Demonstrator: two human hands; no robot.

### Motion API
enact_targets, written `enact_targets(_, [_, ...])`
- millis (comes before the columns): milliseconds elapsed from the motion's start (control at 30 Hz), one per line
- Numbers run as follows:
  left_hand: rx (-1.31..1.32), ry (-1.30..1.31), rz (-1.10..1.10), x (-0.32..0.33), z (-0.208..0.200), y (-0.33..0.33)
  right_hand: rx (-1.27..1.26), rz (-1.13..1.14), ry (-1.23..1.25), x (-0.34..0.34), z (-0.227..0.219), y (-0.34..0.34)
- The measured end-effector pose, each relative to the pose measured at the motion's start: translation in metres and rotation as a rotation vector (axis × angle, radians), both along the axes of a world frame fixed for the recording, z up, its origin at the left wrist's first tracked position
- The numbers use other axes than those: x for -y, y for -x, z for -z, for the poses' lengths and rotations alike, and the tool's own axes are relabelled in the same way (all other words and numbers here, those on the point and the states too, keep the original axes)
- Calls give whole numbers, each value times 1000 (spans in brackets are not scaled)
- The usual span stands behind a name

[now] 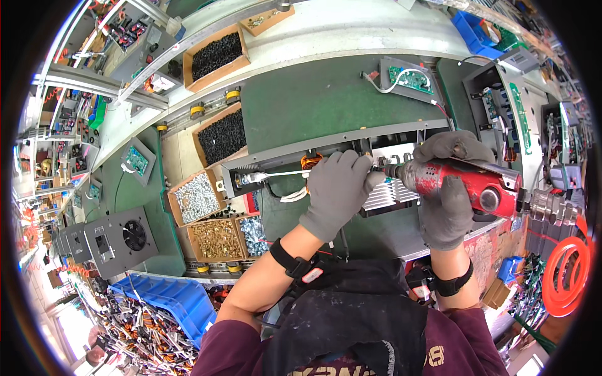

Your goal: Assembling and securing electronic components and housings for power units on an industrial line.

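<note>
My right hand (446, 213), in a grey glove, grips a red air-powered screwdriver (480, 191) lying sideways, its nose toward the left. My left hand (338, 191), gloved too, is closed near the driver's nose over a long grey metal case (282, 153). What its fingers hold, if anything, is hidden. Inside the case, a copper-wound coil (311, 161) shows beside my left hand, along with white wires (295, 195). A silver finned heat sink (382, 195) sits under the driver's nose.
Left of the case stand cardboard boxes of black screws (221, 135), silver screws (195, 197) and brass-coloured parts (216, 240). A panel with a green circuit board (409, 78) lies beyond the case. An orange coiled hose (564, 276) hangs at right; a blue bin (166, 301) stands lower left.
</note>
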State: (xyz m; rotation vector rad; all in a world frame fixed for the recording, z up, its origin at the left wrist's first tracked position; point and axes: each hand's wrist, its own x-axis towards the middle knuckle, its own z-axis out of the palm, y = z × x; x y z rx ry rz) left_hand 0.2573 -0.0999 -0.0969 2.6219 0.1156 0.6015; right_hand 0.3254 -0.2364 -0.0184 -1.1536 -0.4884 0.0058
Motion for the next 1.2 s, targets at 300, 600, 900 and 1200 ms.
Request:
enact_targets(300, [-210,-128,-60,-15,-3,2,140,-38,80,-5,21,-10])
enact_targets(600, [-177,-157,39,-25,8,11,241,-144,212,-16,17,-14])
enact_targets(900, [-123,-75,13,-22,15,5,-20,-7,385,-35,-4,-9])
enact_targets(1200, [-102,-73,50,-9,19,0,49,32,298,-24,3,-17])
